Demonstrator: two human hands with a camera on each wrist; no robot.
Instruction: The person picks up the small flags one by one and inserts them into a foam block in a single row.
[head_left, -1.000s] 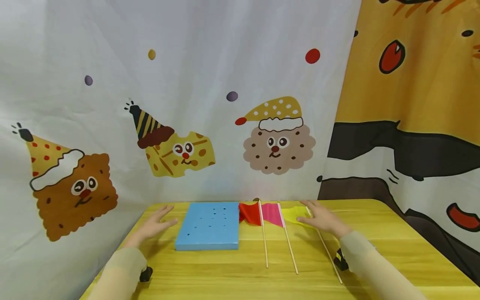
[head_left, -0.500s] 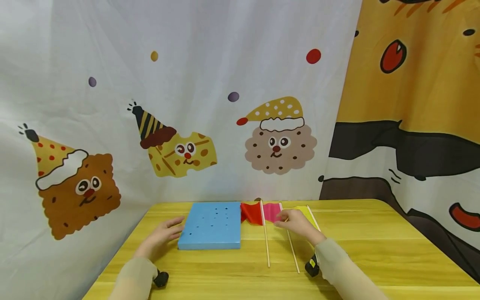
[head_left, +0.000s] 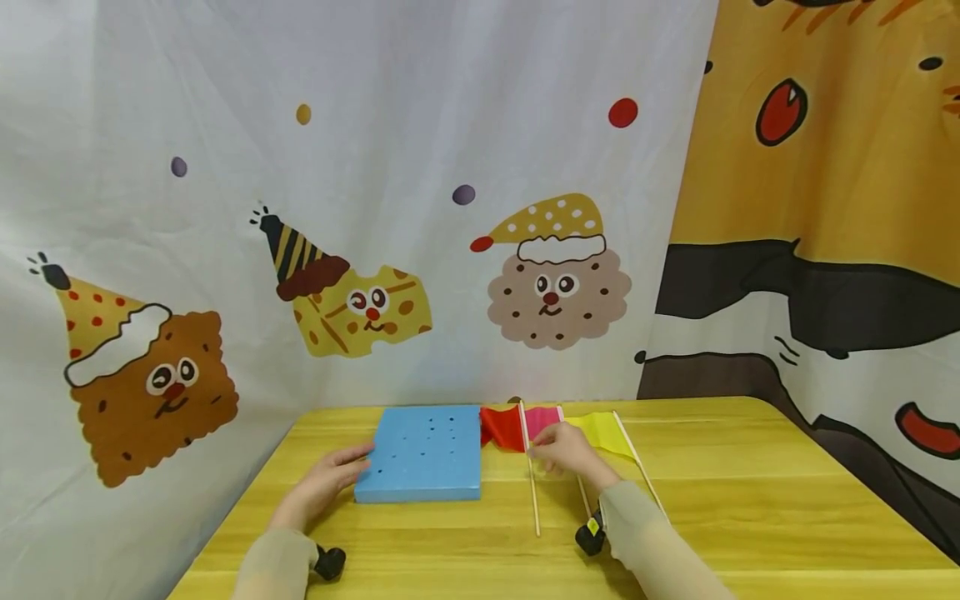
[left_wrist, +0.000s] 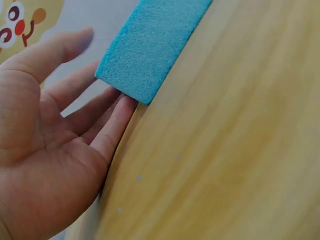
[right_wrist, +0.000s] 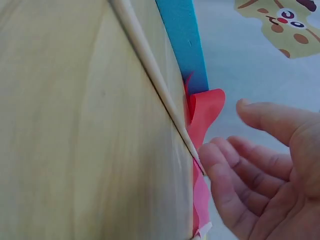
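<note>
A patterned curtain (head_left: 375,208) with cartoon biscuit faces fills the upper two thirds of the head view, and below it a yellow wooden table (head_left: 750,500) takes up the bottom. In the lower middle of that view lies a flat blue foam block (head_left: 420,452) with small holes in its top. The left hand (head_left: 322,487), at the lower left of the block, lies flat with its fingers (left_wrist: 107,117) straight and slightly spread; the left wrist view shows their tips touching the block's near corner, holding nothing. Just right of the block lie three small flags on thin wooden sticks, side by side: a red flag (head_left: 501,427) touching the block's far right corner, a pink flag (head_left: 542,421) next to it, and a yellow flag (head_left: 600,432) furthest right. The right hand (head_left: 566,450) rests over the pink flag, covering part of its cloth and stick. In the right wrist view its fingers (right_wrist: 225,185) are loosely bent and a little apart, the tips beside the red flag's stick (right_wrist: 155,80); whether they touch it I cannot tell.
</note>
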